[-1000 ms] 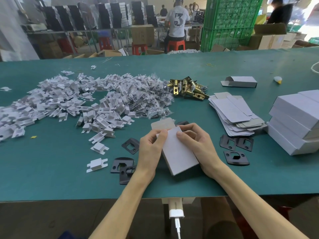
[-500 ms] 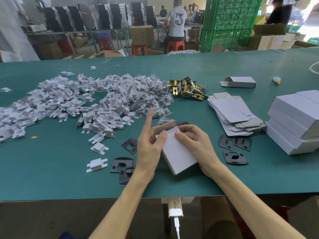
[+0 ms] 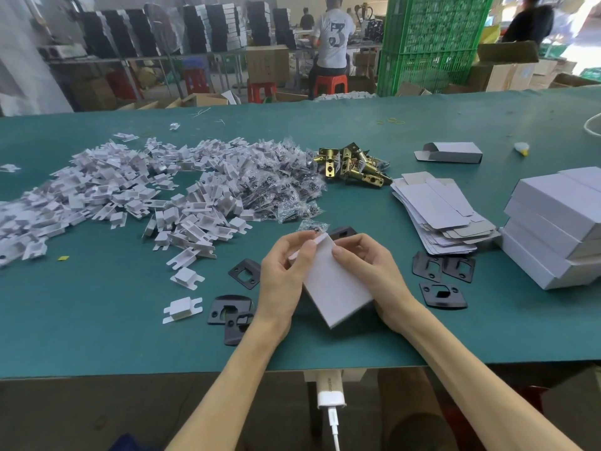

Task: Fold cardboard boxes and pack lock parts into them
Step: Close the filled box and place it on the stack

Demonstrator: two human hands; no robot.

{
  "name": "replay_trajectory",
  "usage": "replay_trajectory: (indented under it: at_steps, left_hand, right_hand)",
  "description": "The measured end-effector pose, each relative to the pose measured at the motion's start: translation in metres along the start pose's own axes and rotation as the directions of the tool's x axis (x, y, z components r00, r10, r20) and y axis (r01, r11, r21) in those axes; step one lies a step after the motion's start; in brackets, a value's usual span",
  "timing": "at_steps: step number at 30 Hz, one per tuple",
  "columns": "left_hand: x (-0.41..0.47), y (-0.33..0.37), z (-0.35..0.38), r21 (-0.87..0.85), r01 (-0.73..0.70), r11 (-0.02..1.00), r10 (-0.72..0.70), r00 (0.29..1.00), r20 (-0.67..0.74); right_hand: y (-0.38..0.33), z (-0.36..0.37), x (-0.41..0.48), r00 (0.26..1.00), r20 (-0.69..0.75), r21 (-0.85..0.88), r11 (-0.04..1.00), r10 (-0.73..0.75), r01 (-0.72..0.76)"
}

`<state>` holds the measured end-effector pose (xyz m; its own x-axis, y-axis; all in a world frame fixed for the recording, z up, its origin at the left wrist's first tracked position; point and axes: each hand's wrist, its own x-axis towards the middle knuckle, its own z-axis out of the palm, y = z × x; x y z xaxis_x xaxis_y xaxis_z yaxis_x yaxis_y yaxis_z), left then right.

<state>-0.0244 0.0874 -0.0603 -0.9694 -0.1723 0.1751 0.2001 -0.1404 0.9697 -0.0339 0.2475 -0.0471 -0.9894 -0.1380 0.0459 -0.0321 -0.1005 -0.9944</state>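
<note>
Cardboard box (image 3: 335,284), white, is held on the table (image 3: 97,336); left grip (image 3: 283,271) and right grip (image 3: 370,268) both pinch its far end. Its flap (image 3: 318,241), raised a moment ago, is now folded down, so this box seems nearly closed. Beyond the box lie brass latches (image 3: 354,166); farther beyond, a shirt (image 3: 335,37) reads "3".

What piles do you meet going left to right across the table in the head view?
white plastic inserts → small clear bags → brass latches → flat box blanks → stack of folded white boxes
</note>
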Motion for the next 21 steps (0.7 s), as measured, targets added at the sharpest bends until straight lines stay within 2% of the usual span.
replay_trajectory:
  at_steps: [4, 9, 16, 19, 21]
  left_hand:
    - [0.001, -0.003, -0.003, 0.009, -0.010, 1.000, 0.010, 1.000, -0.014]
    - [0.005, -0.006, -0.007, -0.083, -0.003, 0.997, -0.015, 0.977, -0.211]
    - [0.013, -0.007, -0.017, -0.269, -0.038, 0.962, -0.099, 0.874, -0.476]
    - [0.016, -0.008, -0.019, -0.301, -0.042, 0.953, -0.125, 0.848, -0.515]
    - [0.016, -0.008, -0.019, -0.289, -0.025, 0.957, -0.125, 0.864, -0.488]
  right_hand:
    - [0.001, -0.002, 0.002, 0.995, 0.101, 0.009, 1.000, -0.014, 0.014]
    - [-0.002, -0.004, 0.003, 0.960, 0.280, -0.031, 1.000, 0.005, 0.004]
    - [0.002, 0.000, 0.003, 0.964, 0.265, -0.074, 0.997, 0.025, -0.005]
    - [0.005, 0.007, 0.003, 0.947, 0.321, -0.270, 0.961, 0.033, 0.058]
    - [0.009, 0.010, 0.002, 0.956, 0.293, -0.371, 0.922, 0.006, 0.107]
